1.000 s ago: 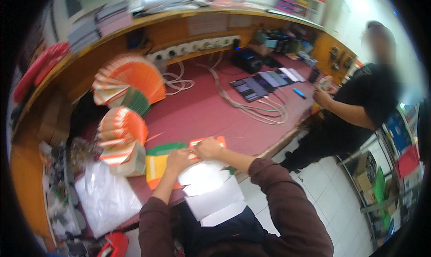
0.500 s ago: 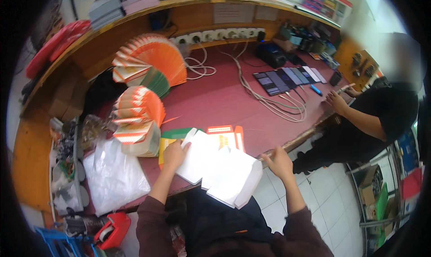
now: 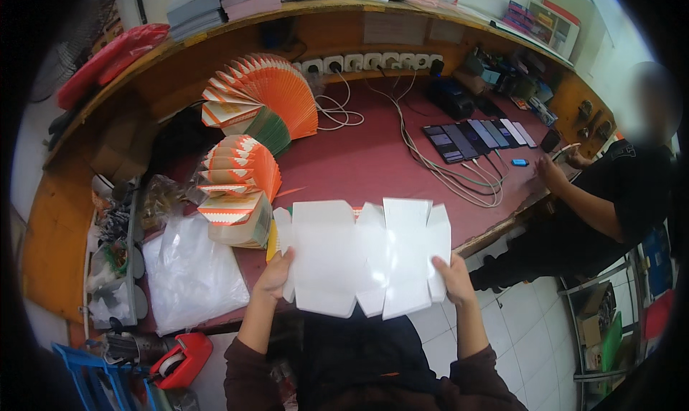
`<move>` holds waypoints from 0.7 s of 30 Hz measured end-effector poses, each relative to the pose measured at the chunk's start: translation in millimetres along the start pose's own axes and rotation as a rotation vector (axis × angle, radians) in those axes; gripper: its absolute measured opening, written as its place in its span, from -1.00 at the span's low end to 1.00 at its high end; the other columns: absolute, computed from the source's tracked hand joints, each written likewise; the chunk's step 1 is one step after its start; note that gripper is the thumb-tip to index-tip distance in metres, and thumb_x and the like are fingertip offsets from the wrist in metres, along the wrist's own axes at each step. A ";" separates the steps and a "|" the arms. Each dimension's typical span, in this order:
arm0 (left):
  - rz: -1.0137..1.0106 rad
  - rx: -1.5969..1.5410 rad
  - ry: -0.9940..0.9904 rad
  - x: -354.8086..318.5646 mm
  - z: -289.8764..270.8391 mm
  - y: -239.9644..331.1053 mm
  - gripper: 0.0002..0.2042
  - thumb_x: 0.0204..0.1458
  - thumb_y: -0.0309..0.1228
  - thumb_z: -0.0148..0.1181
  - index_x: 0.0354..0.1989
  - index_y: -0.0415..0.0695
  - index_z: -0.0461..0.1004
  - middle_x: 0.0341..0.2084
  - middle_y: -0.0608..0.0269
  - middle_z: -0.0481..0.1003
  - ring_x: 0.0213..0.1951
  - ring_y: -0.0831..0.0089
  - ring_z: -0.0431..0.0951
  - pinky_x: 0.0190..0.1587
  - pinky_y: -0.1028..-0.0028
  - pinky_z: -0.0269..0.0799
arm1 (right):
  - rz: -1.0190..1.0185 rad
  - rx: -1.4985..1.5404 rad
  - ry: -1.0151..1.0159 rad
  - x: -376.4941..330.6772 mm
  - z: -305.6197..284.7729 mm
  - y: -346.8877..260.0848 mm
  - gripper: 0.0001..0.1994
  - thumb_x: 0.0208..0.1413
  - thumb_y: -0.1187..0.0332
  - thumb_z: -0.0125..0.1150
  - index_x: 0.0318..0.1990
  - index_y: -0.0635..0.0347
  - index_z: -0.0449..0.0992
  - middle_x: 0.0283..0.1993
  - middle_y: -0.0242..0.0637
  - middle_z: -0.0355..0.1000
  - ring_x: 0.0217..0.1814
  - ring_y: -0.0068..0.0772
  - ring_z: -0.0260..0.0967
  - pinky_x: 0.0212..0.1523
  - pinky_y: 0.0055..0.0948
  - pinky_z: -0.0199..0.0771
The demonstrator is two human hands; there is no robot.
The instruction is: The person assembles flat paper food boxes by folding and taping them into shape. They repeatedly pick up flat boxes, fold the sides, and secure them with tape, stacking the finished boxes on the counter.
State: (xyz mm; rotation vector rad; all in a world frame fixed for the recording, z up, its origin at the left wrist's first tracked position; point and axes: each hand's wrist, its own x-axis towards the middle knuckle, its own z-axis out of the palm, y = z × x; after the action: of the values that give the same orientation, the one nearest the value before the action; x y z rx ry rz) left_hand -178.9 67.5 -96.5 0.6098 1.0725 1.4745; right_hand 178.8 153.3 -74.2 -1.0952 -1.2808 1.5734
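Dark red tabletop [image 3: 359, 163] runs under everything. Nearest, the left hand [image 3: 274, 274] and right hand [image 3: 452, 278] each pinch an edge of a flat white die-cut carton blank [image 3: 362, 257], held unfolded over the table's near edge. At ten o'clock stand fanned orange cartons [image 3: 240, 174] — farther, at two o'clock, a row of phones [image 3: 474, 138] on cables.

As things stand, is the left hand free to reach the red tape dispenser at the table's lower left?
Probably not: the left hand grips the flat white cardboard box blank; the red tape dispenser lies close, unobstructed.
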 end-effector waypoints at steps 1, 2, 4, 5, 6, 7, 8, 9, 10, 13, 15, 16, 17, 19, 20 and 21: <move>0.055 0.022 -0.043 1.3 0.1 -0.1 -0.61 0.20 -0.25 -0.05 0.05 -0.32 0.31 -0.15 0.16 0.46 -0.11 0.43 0.45 -0.08 0.40 0.39 | -0.035 -0.077 0.053 9.9 0.1 -8.2 -0.70 0.12 0.36 0.11 -0.07 0.41 0.42 -0.24 -0.23 0.48 -0.24 -0.47 0.40 -0.20 -0.44 0.41; 0.082 0.171 0.013 3.4 -0.4 0.3 -0.62 0.19 -0.28 -0.04 0.05 -0.31 0.32 -0.16 0.12 0.47 -0.12 0.39 0.47 -0.08 0.39 0.39 | -0.070 -0.150 0.095 18.9 0.5 -16.1 -0.71 0.12 0.37 0.10 -0.08 0.40 0.42 -0.25 -0.20 0.49 -0.25 -0.43 0.42 -0.21 -0.43 0.41; 0.172 0.466 0.022 9.6 -1.4 3.7 -0.65 0.16 -0.33 -0.02 0.05 -0.30 0.32 -0.18 0.05 0.49 -0.14 0.30 0.51 -0.08 0.36 0.40 | -0.183 -0.345 0.143 26.5 8.1 -24.8 -0.73 0.12 0.37 0.10 -0.08 0.37 0.43 -0.28 -0.13 0.50 -0.28 -0.34 0.45 -0.22 -0.41 0.41; 0.244 0.713 0.109 12.0 1.3 3.1 -0.65 0.13 -0.37 -0.01 0.05 -0.28 0.32 -0.20 0.01 0.50 -0.18 0.24 0.52 -0.12 0.33 0.42 | -0.260 -0.468 0.145 29.3 16.3 -26.9 -0.73 0.11 0.37 0.10 -0.08 0.36 0.43 -0.29 -0.08 0.51 -0.29 -0.29 0.46 -0.23 -0.40 0.41; 0.343 0.942 0.215 15.2 6.3 1.6 -0.65 0.10 -0.40 0.00 0.05 -0.26 0.33 -0.22 -0.03 0.51 -0.22 0.18 0.54 -0.16 0.31 0.44 | -0.269 -0.605 0.181 29.7 24.8 -29.6 -0.73 0.11 0.37 0.10 -0.08 0.34 0.44 -0.30 -0.03 0.51 -0.30 -0.24 0.48 -0.23 -0.39 0.41; 0.358 1.188 0.307 17.2 12.8 -0.3 -0.65 0.07 -0.44 0.00 0.05 -0.25 0.33 -0.25 -0.07 0.51 -0.26 0.12 0.56 -0.20 0.28 0.46 | -0.348 -0.646 0.162 24.5 35.7 -30.6 -0.69 0.09 0.38 0.08 -0.02 0.30 0.39 -0.34 0.06 0.47 -0.34 -0.02 0.47 -0.28 -0.27 0.42; 0.422 1.301 0.372 19.3 21.5 -3.1 -0.65 0.04 -0.46 0.00 0.04 -0.23 0.34 -0.29 -0.08 0.51 -0.30 0.08 0.56 -0.24 0.24 0.46 | -0.406 -0.825 0.166 18.8 51.1 -30.1 -0.66 0.08 0.38 0.07 0.02 0.27 0.36 -0.36 0.05 0.47 -0.39 0.01 0.46 -0.33 -0.21 0.42; 0.397 1.430 0.416 23.1 32.7 -6.5 -0.64 0.01 -0.48 0.00 0.04 -0.22 0.35 -0.32 -0.09 0.51 -0.35 0.04 0.55 -0.29 0.21 0.46 | -0.353 -1.019 0.207 10.2 68.6 -28.5 -0.64 0.07 0.37 0.06 0.05 0.24 0.34 -0.38 0.03 0.47 -0.44 0.04 0.45 -0.38 -0.16 0.43; 0.391 1.561 0.462 27.0 44.3 -9.6 -0.63 -0.02 -0.50 0.00 0.03 -0.21 0.35 -0.36 -0.10 0.51 -0.40 0.00 0.55 -0.34 0.17 0.46 | -0.444 -1.035 0.147 -2.6 86.2 -26.6 -0.62 0.06 0.36 0.06 0.06 0.23 0.32 -0.39 0.03 0.46 -0.48 0.04 0.44 -0.42 -0.13 0.42; 0.632 1.564 0.476 37.9 74.5 -17.0 -0.61 -0.06 -0.52 -0.02 0.01 -0.20 0.36 -0.45 0.00 0.53 -0.49 -0.01 0.55 -0.41 0.10 0.45 | -0.658 -0.985 0.045 -35.0 134.9 -23.3 -0.71 0.08 0.37 0.06 -0.04 0.26 0.37 -0.40 0.09 0.44 -0.51 0.10 0.40 -0.49 -0.12 0.40; 0.453 1.589 0.401 46.2 76.4 -11.0 -0.68 0.00 -0.47 -0.01 -0.03 -0.22 0.38 -0.45 -0.05 0.53 -0.44 0.01 0.55 -0.38 0.17 0.46 | -0.583 -1.035 0.069 -34.1 142.7 -27.7 -0.70 0.08 0.35 0.06 -0.05 0.28 0.38 -0.39 0.07 0.44 -0.53 0.10 0.40 -0.50 -0.10 0.39; 0.440 1.595 0.377 48.6 73.3 -7.4 -0.70 0.03 -0.44 -0.01 -0.05 -0.22 0.40 -0.45 -0.07 0.52 -0.42 0.02 0.55 -0.37 0.20 0.46 | -0.607 -1.043 0.059 -29.7 141.8 -30.0 -0.70 0.08 0.34 0.06 -0.05 0.28 0.38 -0.39 0.07 0.45 -0.54 0.09 0.39 -0.51 -0.09 0.39; 0.340 1.443 0.338 50.2 62.6 0.8 -0.72 0.07 -0.40 -0.01 -0.07 -0.23 0.41 -0.44 -0.06 0.53 -0.41 0.07 0.56 -0.35 0.25 0.46 | -0.564 -1.162 0.103 -19.5 129.5 -35.3 -0.70 0.09 0.32 0.06 -0.09 0.33 0.38 -0.41 0.08 0.45 -0.52 0.12 0.40 -0.51 -0.05 0.38; 0.177 1.141 0.295 49.5 33.0 21.3 -0.72 0.13 -0.31 0.00 -0.10 -0.25 0.44 -0.43 -0.03 0.54 -0.38 0.18 0.57 -0.31 0.34 0.45 | -0.255 -1.131 0.192 4.6 86.9 -48.9 -0.65 0.10 0.26 0.06 -0.04 0.32 0.36 -0.47 0.07 0.45 -0.50 0.14 0.42 -0.45 -0.03 0.40; 0.167 0.681 0.227 42.6 20.9 25.0 -0.64 0.16 -0.19 0.01 -0.14 -0.30 0.46 -0.39 0.09 0.54 -0.33 0.39 0.54 -0.24 0.45 0.41 | -0.259 -1.110 0.259 17.4 67.1 -55.4 -0.66 0.10 0.26 0.07 -0.06 0.32 0.36 -0.52 0.09 0.43 -0.49 0.20 0.40 -0.43 0.00 0.39; 0.172 0.565 0.193 37.0 13.9 26.1 -0.65 0.16 -0.22 0.02 -0.15 -0.32 0.45 -0.39 0.15 0.53 -0.35 0.46 0.53 -0.27 0.46 0.41 | -0.217 -1.084 0.355 25.3 53.6 -58.3 -0.68 0.04 0.33 0.14 -0.06 0.27 0.37 -0.39 0.07 0.45 -0.30 0.13 0.42 -0.25 -0.03 0.39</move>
State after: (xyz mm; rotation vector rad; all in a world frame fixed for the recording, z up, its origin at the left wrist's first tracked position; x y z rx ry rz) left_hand -187.4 108.7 -74.8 0.9877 1.6440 1.3932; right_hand 124.2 171.2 -14.2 -1.6830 -1.9448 0.3976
